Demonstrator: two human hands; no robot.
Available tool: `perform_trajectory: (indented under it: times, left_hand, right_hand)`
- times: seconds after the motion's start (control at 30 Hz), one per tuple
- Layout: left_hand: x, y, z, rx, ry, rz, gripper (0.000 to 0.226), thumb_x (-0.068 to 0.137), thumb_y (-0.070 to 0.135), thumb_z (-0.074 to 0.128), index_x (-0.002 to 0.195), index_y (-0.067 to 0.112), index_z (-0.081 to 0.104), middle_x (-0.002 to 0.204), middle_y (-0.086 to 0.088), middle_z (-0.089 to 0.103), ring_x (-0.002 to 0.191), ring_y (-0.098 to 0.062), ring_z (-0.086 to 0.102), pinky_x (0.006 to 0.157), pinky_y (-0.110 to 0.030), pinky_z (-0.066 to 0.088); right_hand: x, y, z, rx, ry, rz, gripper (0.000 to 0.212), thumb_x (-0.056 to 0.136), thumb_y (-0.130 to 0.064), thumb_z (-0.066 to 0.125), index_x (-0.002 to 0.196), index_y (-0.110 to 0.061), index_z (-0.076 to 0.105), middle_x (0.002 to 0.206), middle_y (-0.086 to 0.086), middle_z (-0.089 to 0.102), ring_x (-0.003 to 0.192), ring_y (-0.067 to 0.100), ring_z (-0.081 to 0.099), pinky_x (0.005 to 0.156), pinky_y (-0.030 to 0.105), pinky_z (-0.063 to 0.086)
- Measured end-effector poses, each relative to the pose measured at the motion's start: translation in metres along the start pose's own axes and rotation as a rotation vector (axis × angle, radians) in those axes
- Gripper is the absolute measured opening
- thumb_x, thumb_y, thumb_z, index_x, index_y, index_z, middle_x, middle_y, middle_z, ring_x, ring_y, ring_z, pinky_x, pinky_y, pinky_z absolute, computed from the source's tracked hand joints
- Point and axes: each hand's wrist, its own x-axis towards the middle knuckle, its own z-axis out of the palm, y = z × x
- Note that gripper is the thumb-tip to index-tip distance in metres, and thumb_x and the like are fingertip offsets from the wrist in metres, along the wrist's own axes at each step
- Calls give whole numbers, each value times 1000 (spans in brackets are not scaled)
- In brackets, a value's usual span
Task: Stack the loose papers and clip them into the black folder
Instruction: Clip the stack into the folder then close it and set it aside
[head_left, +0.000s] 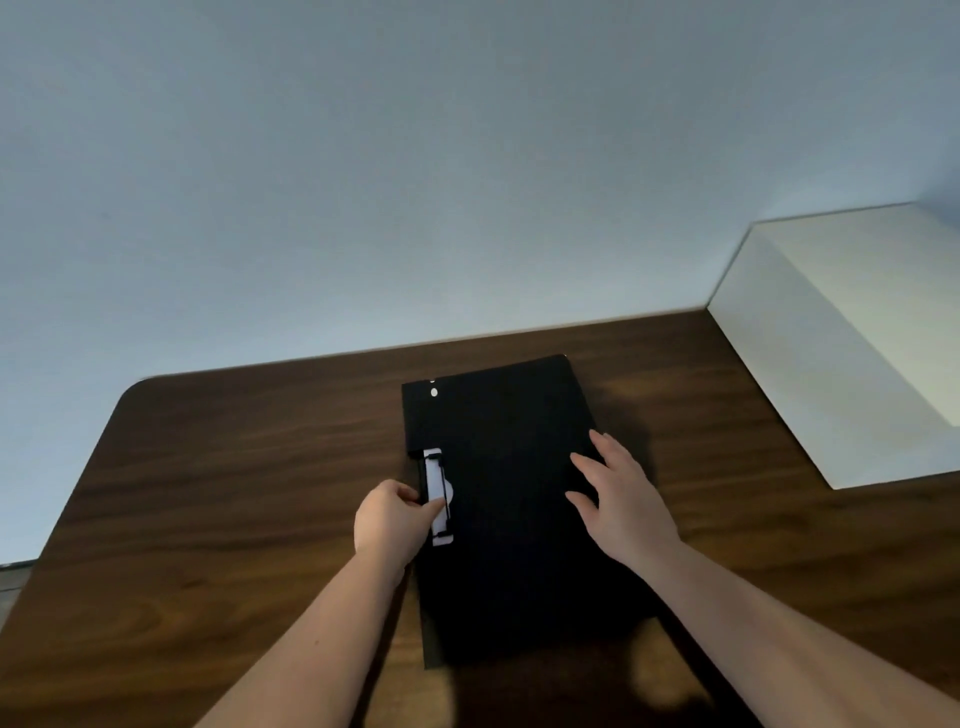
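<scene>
Black folder (511, 499) flat on wooden desk (234, 467), roughly centre, closed-looking, long axis running away from the body toward the wall, tilted slightly. White clip strip (438, 496) along folder's left edge, abt mid-length, parallel to that long axis.

Left hand (392, 522) right at the clip: curled, thumb (434, 506) and fingertips pinched on the strip's left side, touching it. Closed on it, though exact hold on the lever unclear — hand hides part of it. Right hand (621, 499) spread flat, fingers (584, 462) apart and extended, pressing on folder's right half near its right edge; nothing gripped, just holding the cover down.

Key relation: clip sits directly right of left fingertips, no gap, so left hand nearer by far; right hand well apart from clip, across the folder's width. Any slide or press of clip prob. runs along the long axis, w/ right hand bracing vs. shifting.

No loose papers visible outside the folder; white showing at the clip only. Prob. papers already inside, clipping step under way — can't confirm.

White box (841, 343) at far right of desk, well apart, not involved.
</scene>
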Motion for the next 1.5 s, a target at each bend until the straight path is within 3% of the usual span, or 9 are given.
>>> perform_trajectory:
  times: [0.13,0.27,0.37,0.5,0.67,0.77,0.97,1.17,1.5]
  left_hand:
    - [-9,15,20,-19,-5,77,35,86,25,69,118,14,61,92,6,60,90,-12,58,81,-27,50]
    - [-12,34,41,-13,-44,181,46,89,21,66,133,15,54,102,6,60,92,-8,55,86,-24,47]
    - [-13,51,56,21,-78,259,50,90,20,63,138,15,50,115,2,63,99,-9,57,95,-25,46]
    - [-7,78,74,67,-105,370,50,92,17,60,141,13,47,126,-3,59,106,-10,56,94,-20,41]
    - [5,114,95,92,-156,467,47,95,14,54,142,10,46,133,-5,54,120,-15,55,95,-19,39]
    - [11,132,106,92,-174,499,46,97,14,49,142,8,45,134,-6,52,120,-17,54,93,-18,37]
    - [19,148,118,54,-197,504,44,99,14,43,143,10,45,133,-5,51,103,-10,49,88,-19,37]
    - [18,160,131,57,-215,531,44,99,10,40,143,8,45,132,-6,50,117,-19,52,90,-19,35]
    - [16,166,125,76,-204,509,39,99,12,43,137,9,52,130,-6,54,120,-21,52,89,-21,36]
  right_hand:
    - [-7,14,-7,-113,-64,-144,59,92,-51,44,142,-21,44,154,-2,37,146,13,24,117,29,20]
    - [-13,45,-17,-180,-232,-248,90,72,-78,16,147,-30,32,158,-11,15,148,9,13,116,25,6]
    - [-7,67,-21,-250,-232,-205,99,64,-77,3,150,-31,17,157,-14,1,149,9,3,113,25,-1]
    - [8,88,-30,-238,-220,-129,100,64,-78,0,151,-31,11,162,-10,3,147,6,-3,117,30,1]
    - [31,109,-44,-221,-190,-45,73,90,-61,34,152,-28,13,162,-6,7,150,13,1,120,36,6]
    - [41,123,-50,-191,-165,-11,73,90,-58,37,152,-26,13,163,-5,7,150,14,2,120,37,6]
    - [42,137,-53,-202,-111,13,73,91,-60,32,152,-25,14,162,-6,9,150,14,3,119,36,5]
    - [41,157,-60,-144,-70,20,103,64,-79,2,152,-27,17,162,-8,12,150,11,5,119,33,4]
    - [44,162,-54,-173,-62,29,101,67,-79,0,151,-26,17,162,-8,12,150,11,5,118,33,1]
